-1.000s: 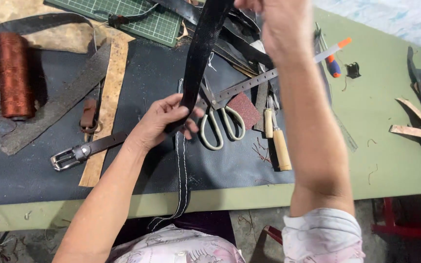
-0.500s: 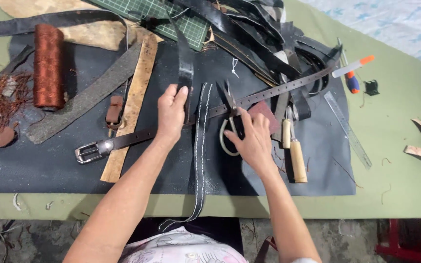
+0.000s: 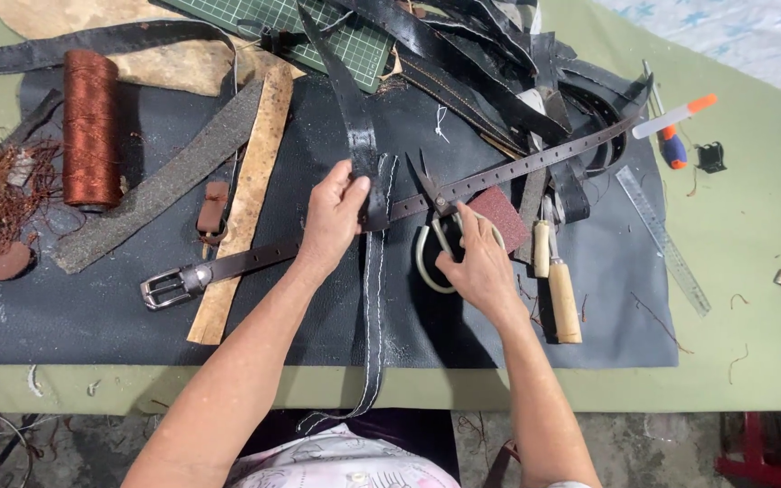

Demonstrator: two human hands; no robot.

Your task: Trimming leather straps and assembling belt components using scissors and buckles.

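Left hand (image 3: 336,212) grip: one black strap (image 3: 359,145); one scissors (image 3: 436,226).

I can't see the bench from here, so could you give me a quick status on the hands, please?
Left hand gripping black leather strap. Right hand on scissors, grip unclear. Brown buckled belt lies under both.

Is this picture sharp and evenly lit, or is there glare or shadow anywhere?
Head view: sharp overall, soft even light. A dark shadow falls beneath the right hand onto the dark leather sheet. The left hand pinches a glossy black leather strap that shows mild sheen. No strong glare or blur.
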